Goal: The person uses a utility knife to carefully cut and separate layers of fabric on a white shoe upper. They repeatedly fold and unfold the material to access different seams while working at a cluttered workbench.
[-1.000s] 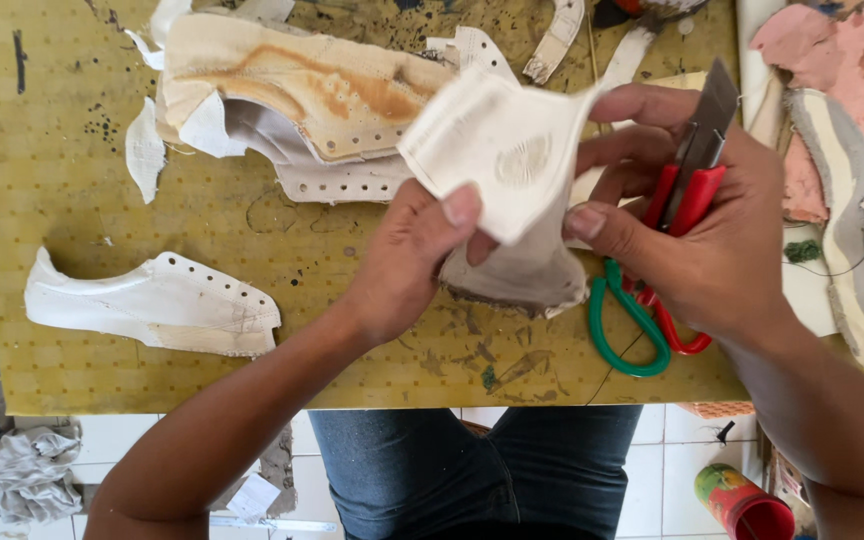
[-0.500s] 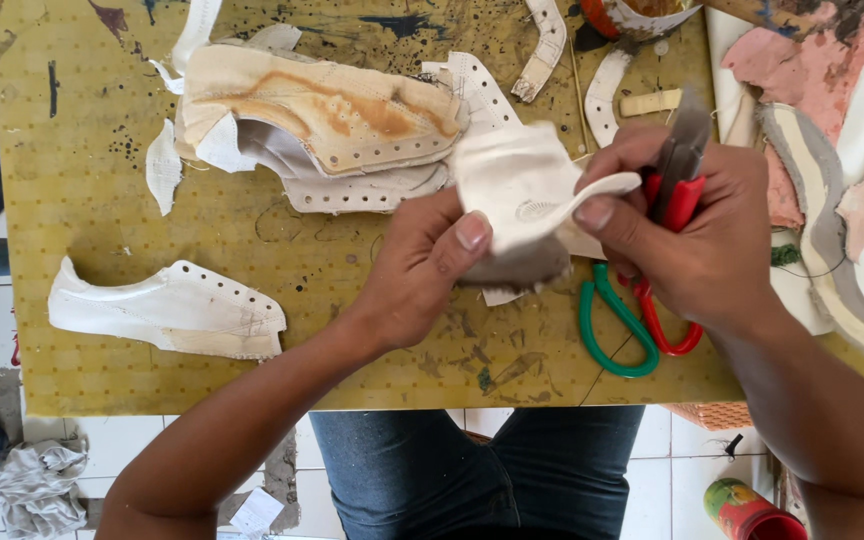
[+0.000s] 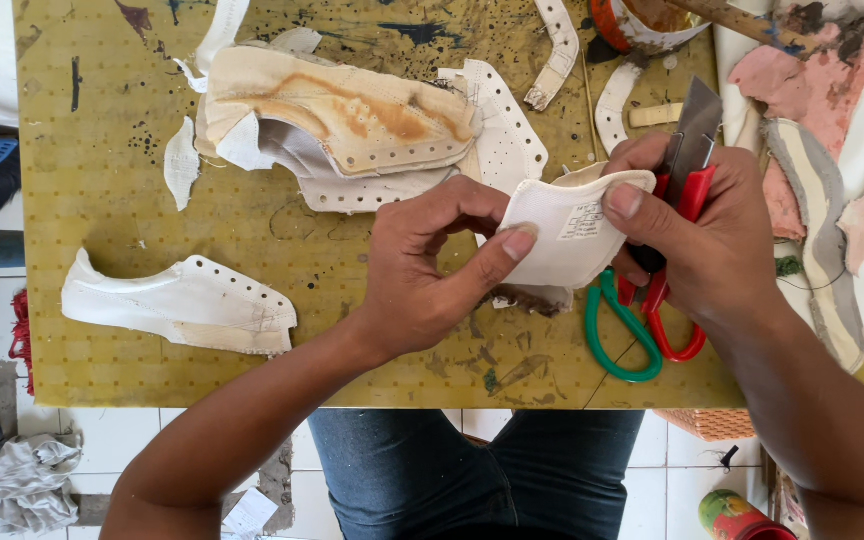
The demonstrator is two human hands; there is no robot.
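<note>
Open board: bare strip of the yellow perforated workboard (image 3: 102, 150) at left and along the front edge. Blocking it: flat white perforated shoe side panel (image 3: 177, 305) lower left, stained cream shoe upper pile (image 3: 342, 110) at top centre, green-handled scissors (image 3: 617, 335) near the front, pink and grey sole scraps (image 3: 812, 150) crowding the right.

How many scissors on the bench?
1: green-and-red scissors lie under the right hand, partly covered. The red-handled cutter in that hand's grip isn't scissors. More could be hidden.

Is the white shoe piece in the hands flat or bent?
Bent. The white shoe piece curves between the left hand and right hand.
</note>
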